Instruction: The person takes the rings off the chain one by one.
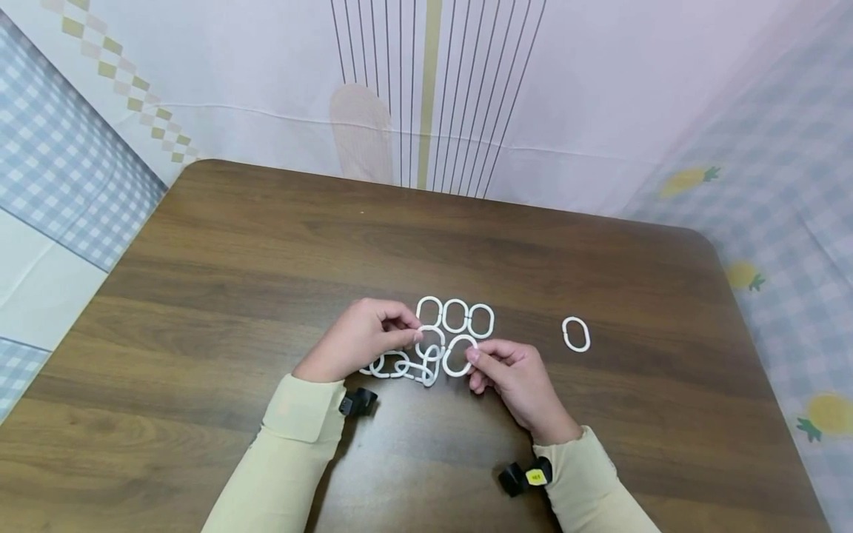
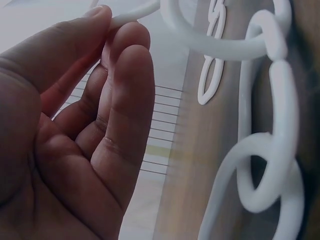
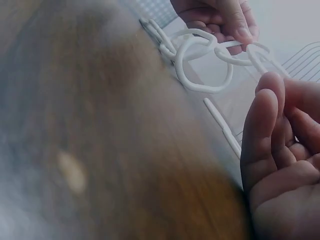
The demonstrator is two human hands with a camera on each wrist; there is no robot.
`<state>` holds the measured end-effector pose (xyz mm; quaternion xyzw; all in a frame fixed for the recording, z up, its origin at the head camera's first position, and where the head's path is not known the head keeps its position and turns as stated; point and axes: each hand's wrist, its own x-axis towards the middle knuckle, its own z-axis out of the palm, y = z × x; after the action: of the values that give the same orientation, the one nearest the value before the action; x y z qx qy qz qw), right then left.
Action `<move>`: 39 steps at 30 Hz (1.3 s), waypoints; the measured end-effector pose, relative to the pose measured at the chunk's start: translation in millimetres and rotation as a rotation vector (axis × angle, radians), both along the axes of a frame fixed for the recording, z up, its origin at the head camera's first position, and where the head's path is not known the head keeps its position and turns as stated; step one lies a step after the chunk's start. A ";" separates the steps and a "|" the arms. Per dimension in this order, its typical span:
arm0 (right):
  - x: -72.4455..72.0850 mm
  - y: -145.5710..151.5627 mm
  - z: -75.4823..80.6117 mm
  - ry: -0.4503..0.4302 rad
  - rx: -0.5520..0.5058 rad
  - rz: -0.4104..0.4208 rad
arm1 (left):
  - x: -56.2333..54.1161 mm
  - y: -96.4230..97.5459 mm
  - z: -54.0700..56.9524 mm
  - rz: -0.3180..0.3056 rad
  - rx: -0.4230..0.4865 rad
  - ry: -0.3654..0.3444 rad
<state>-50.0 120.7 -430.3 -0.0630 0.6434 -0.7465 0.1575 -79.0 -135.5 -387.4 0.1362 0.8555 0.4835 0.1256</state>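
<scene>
My left hand (image 1: 366,337) pinches a white oval plastic link (image 1: 443,339) between thumb and fingertips. From that link hangs a chain of interlocked white links (image 2: 285,110), trailing down and left to the tabletop under the hand. A second white link (image 1: 445,363) is pinched by my right hand (image 1: 513,377), close against the left-held link. Whether these two are hooked together cannot be told. In the right wrist view the left hand (image 3: 227,17) and the chain (image 3: 205,89) appear beyond the right fingers.
Three loose white links (image 1: 455,300) lie in a row just beyond the hands. One more link (image 1: 589,340) lies apart to the right on the brown wooden table (image 1: 266,237). Patterned cloth (image 1: 253,66) hangs behind the table's far edge and along both sides.
</scene>
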 end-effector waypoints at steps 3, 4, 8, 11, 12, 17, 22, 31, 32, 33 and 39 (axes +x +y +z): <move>0.2 -1.1 -0.7 0.019 0.041 -0.022 | 0.1 -0.1 0.0 -0.008 0.000 0.006; 0.3 -1.4 -0.7 0.027 0.062 -0.033 | 0.1 -0.1 -0.1 -0.010 0.002 0.006; 0.4 -2.4 0.2 0.043 0.140 -0.089 | 0.3 -0.4 -0.3 -0.012 0.004 0.001; -0.1 -3.2 0.8 0.049 0.180 -0.126 | 0.3 -0.7 -0.4 -0.009 0.008 -0.011; -0.4 -3.3 0.7 0.051 0.188 -0.135 | 0.3 -0.8 -0.4 -0.007 0.009 -0.014; -2.3 -2.7 0.7 0.087 0.227 -0.187 | 0.1 -1.2 0.3 -0.003 0.007 -0.030; -4.3 0.0 1.4 0.110 0.268 -0.233 | 0.6 -1.0 1.3 -0.005 0.018 -0.051; -11.7 8.2 1.3 0.154 0.296 -0.270 | -0.1 -1.1 0.5 -0.005 0.021 -0.066; -13.0 9.5 1.3 0.156 0.298 -0.280 | -0.1 -1.1 0.4 -0.005 0.021 -0.068; -14.5 11.0 1.2 0.156 0.300 -0.292 | -0.2 -1.1 0.3 -0.004 0.020 -0.070; -21.5 18.1 2.5 0.102 0.286 -0.376 | -0.2 -1.0 0.0 -0.005 0.018 -0.072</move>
<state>-71.5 138.7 -427.8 0.0433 0.7500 -0.6600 -0.0095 -79.2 -136.5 -387.4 0.1221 0.8458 0.4952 0.1562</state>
